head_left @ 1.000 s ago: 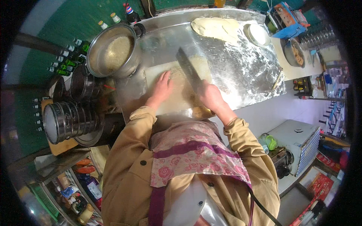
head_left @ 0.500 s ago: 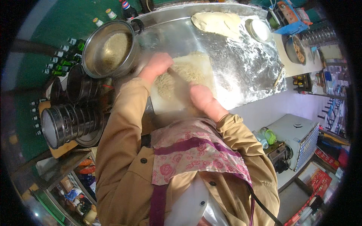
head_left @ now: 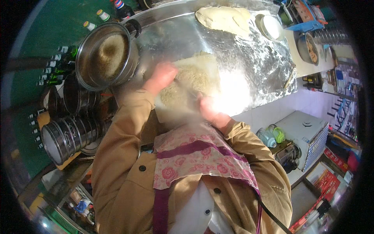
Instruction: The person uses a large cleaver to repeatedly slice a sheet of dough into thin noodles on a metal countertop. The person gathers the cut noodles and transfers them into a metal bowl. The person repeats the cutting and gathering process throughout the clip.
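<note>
Both my hands are closed over a white cutting board on the metal worktop. A heap of finely chopped pale food lies on it, its kind unclear. My left hand makes a fist at the heap's left side. My right hand is closed at the near right side, partly washed out by bright light. Between them spans a narrow, motion-blurred knife, gripped towards both ends; its outline is hard to make out.
A large steel pot with a pale grainy mass stands left of the board. Stacked steamers are nearer on that side. Flattened dough and a white bowl lie at the back of the floured metal worktop.
The view has shifted slightly, so the pot sits further left and lower. My left hand is a little lower and my right hand also lower; both keep their grip on the knife.
</note>
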